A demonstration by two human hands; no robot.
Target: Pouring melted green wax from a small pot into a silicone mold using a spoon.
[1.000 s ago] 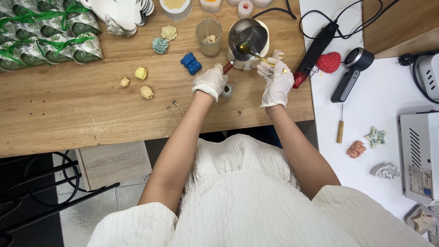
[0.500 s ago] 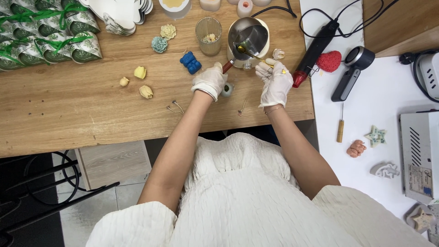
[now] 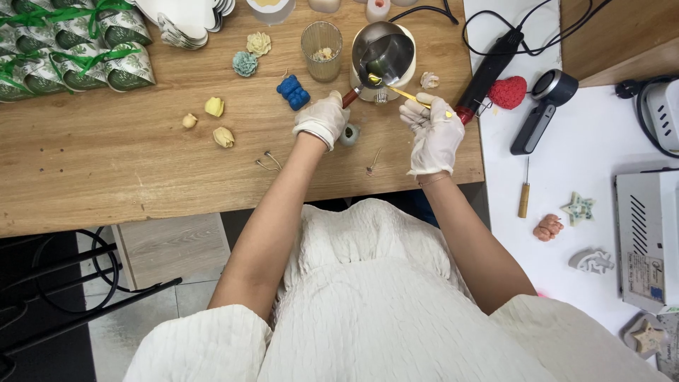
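A long light-brown wooden table [image 3: 141,163] fills the upper left of the view, and beside it on the right stands a white work surface [image 3: 566,184] with a grey metal box-shaped appliance [image 3: 647,240] at its far edge. Below the table lies a pale tiled floor [image 3: 134,318] with a black metal frame [image 3: 64,311] and a low wooden shelf [image 3: 173,247]. Along the table's back edge sit green leaf-printed paper wraps [image 3: 78,49] tied with green ribbon. A black heat tool with a red tip [image 3: 488,74] lies across the seam between the two surfaces. Near the table's middle back, a small steel melting pot with a reddish wooden handle [image 3: 384,56] rests tilted on a cream round base [image 3: 407,67]. The left hand [image 3: 323,119], in a white glove, is closed around that handle. The right hand [image 3: 433,127], also gloved, pinches a thin gold spoon [image 3: 399,90] whose bowl sits at the pot's lower rim. A ribbed clear glass [image 3: 322,49] stands just left of the pot, a blue bear-shaped wax figure [image 3: 293,92] near it, and small yellow wax flowers [image 3: 216,120] lie further left.
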